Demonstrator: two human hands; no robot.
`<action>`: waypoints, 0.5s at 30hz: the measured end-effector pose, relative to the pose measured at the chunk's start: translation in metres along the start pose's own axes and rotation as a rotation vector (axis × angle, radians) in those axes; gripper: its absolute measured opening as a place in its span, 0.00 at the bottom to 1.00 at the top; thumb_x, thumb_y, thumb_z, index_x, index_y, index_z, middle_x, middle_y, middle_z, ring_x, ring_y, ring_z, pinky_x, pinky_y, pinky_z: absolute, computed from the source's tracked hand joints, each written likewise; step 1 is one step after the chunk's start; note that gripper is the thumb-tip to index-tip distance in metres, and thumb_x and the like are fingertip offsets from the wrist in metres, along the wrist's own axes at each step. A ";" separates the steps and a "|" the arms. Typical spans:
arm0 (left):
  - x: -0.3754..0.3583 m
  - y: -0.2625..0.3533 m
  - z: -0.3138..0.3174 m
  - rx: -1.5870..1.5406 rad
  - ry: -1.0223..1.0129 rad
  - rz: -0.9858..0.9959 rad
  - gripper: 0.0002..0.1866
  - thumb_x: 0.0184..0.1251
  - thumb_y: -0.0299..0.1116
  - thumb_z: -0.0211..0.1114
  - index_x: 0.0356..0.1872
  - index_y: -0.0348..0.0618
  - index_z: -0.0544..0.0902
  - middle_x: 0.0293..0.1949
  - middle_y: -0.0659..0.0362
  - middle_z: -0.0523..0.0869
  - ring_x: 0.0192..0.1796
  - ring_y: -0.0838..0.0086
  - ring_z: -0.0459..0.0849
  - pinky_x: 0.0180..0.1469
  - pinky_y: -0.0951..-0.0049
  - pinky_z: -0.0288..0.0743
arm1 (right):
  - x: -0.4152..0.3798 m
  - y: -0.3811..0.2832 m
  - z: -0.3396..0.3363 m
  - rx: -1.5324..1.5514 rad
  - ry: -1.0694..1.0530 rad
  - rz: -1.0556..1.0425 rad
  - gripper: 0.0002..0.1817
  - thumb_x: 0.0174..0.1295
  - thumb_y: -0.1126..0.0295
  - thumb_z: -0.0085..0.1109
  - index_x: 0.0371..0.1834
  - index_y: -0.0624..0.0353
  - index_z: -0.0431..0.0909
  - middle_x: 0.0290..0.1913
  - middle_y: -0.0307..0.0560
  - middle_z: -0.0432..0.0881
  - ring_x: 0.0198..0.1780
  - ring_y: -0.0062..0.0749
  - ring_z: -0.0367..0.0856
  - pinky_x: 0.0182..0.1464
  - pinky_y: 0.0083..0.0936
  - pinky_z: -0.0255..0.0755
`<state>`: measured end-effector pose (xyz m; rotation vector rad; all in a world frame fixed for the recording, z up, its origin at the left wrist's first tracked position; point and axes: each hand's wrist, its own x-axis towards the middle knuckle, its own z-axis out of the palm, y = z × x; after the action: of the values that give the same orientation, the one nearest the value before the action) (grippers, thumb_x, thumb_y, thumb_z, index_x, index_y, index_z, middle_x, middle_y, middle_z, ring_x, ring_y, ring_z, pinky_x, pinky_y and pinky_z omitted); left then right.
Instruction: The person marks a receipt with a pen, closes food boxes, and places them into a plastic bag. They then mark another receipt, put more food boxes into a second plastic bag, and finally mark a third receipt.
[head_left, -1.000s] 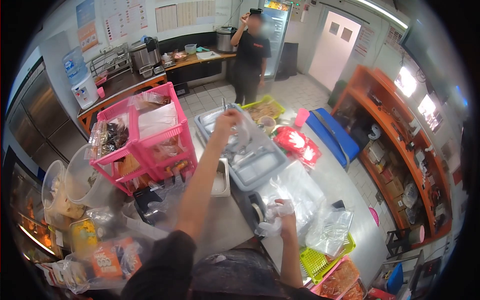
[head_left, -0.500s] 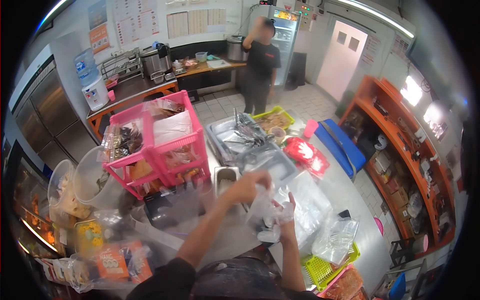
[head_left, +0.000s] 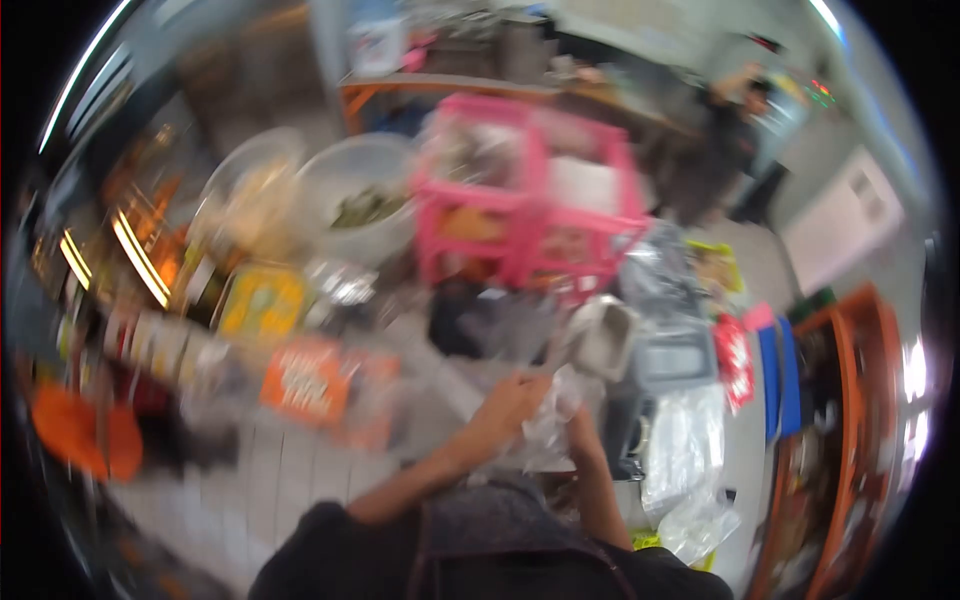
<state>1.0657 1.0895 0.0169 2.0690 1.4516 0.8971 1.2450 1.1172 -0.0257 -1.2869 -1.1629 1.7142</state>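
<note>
A crumpled clear plastic bag (head_left: 546, 432) is held between my hands, close in front of my apron. My left hand (head_left: 510, 402) is closed, its fingers gripping the bag's left side. On the other side, my right hand (head_left: 582, 428) grips the bag, its fingers partly covered by the plastic and smeared by motion. Whether anything is inside the bag cannot be made out. Just beyond my hands stands a metal container (head_left: 600, 338). A black object (head_left: 470, 320) lies on the table to its left.
A pink crate rack (head_left: 530, 205) stands behind my hands, with large clear tubs (head_left: 350, 235) to its left. Orange-printed packs (head_left: 305, 382) and a yellow-filled tray (head_left: 262, 305) lie left. Clear plastic sheets (head_left: 682, 445) lie right. A person (head_left: 725, 150) stands at the back.
My view has swung left, so the table's things appear farther right and blurred. My hands have come closer to my body, still with the plastic bag between them.
</note>
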 end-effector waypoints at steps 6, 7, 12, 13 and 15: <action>-0.094 0.017 -0.149 -0.124 0.278 -0.106 0.27 0.59 0.34 0.72 0.59 0.39 0.75 0.56 0.47 0.79 0.58 0.51 0.76 0.63 0.55 0.67 | 0.017 -0.071 0.096 -0.484 -0.113 -0.506 0.11 0.70 0.63 0.53 0.45 0.59 0.78 0.40 0.42 0.79 0.42 0.25 0.78 0.46 0.26 0.73; -0.116 0.012 -0.176 -0.055 0.383 -0.045 0.27 0.59 0.34 0.73 0.59 0.39 0.75 0.58 0.47 0.77 0.58 0.51 0.75 0.63 0.53 0.66 | 0.019 -0.082 0.117 -0.490 -0.129 -0.504 0.11 0.70 0.63 0.53 0.45 0.59 0.78 0.40 0.42 0.79 0.42 0.25 0.78 0.46 0.26 0.73; -0.185 -0.021 -0.264 0.916 1.086 -0.718 0.25 0.55 0.34 0.75 0.53 0.40 0.76 0.52 0.51 0.81 0.53 0.56 0.77 0.59 0.54 0.66 | 0.010 -0.129 0.228 0.472 -0.406 -0.598 0.14 0.68 0.63 0.55 0.50 0.61 0.77 0.44 0.43 0.80 0.46 0.31 0.79 0.46 0.28 0.75; -0.200 -0.041 -0.273 1.020 1.036 -0.834 0.23 0.58 0.32 0.73 0.53 0.38 0.77 0.50 0.51 0.81 0.52 0.60 0.77 0.56 0.59 0.69 | 0.004 -0.119 0.242 0.688 -0.426 -0.453 0.18 0.68 0.63 0.56 0.56 0.62 0.74 0.49 0.47 0.79 0.49 0.35 0.79 0.50 0.32 0.75; -0.237 -0.088 -0.294 0.353 0.931 -0.890 0.16 0.62 0.32 0.68 0.49 0.39 0.77 0.39 0.56 0.81 0.42 0.68 0.78 0.46 0.67 0.70 | 0.023 -0.038 0.241 0.164 -0.389 -0.900 0.27 0.66 0.64 0.57 0.66 0.64 0.66 0.59 0.54 0.75 0.57 0.43 0.76 0.58 0.39 0.71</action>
<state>0.7394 0.8966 0.0989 0.8654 2.8177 1.2859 1.0070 1.0916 0.0280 -0.2188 -1.4709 1.3274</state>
